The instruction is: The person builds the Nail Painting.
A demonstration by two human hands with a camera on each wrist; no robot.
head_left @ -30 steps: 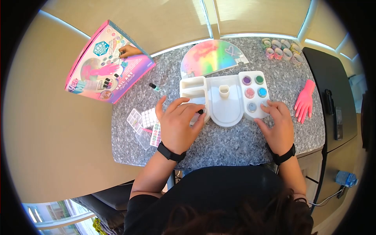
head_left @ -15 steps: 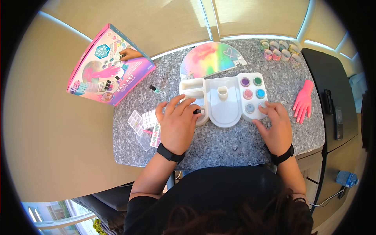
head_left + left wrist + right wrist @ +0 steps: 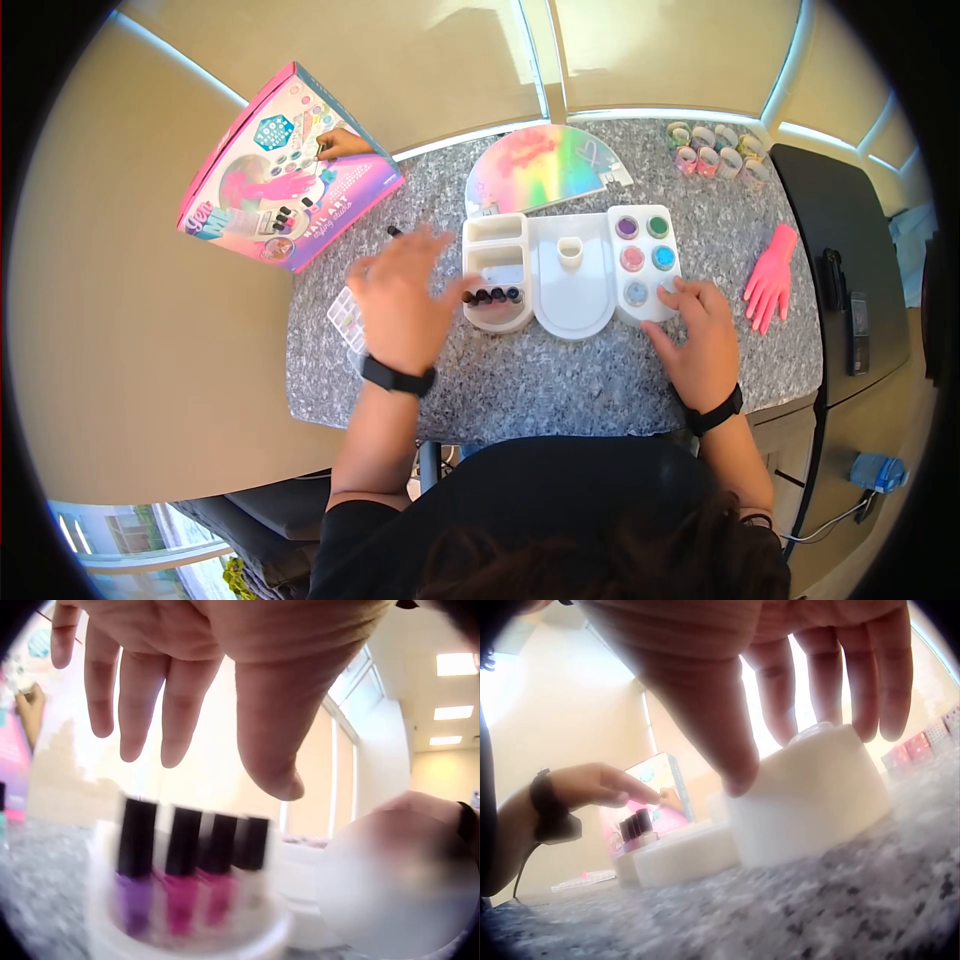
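Observation:
My left hand, fingers spread and blurred, hovers left of the white tray and holds nothing. Several nail polish bottles with black caps stand in the tray's front left compartment; the left wrist view shows a purple bottle, pink ones and a clear one. Just beyond the left fingertips is the black cap of another polish bottle, its body hidden by the hand. My right hand rests at the tray's right section, thumb against the front side and fairly straight fingers at the other side, near glitter pots.
A rainbow half-round board lies behind the tray. A nail art box stands at back left. The left forearm and hand partly cover a clear compartment case. On the right lie a pink model hand and patterned rolls.
My left hand has let go of a black-capped polish bottle, now standing in the tray with others, and moved left with fingers spreading. My right hand stays at the tray.

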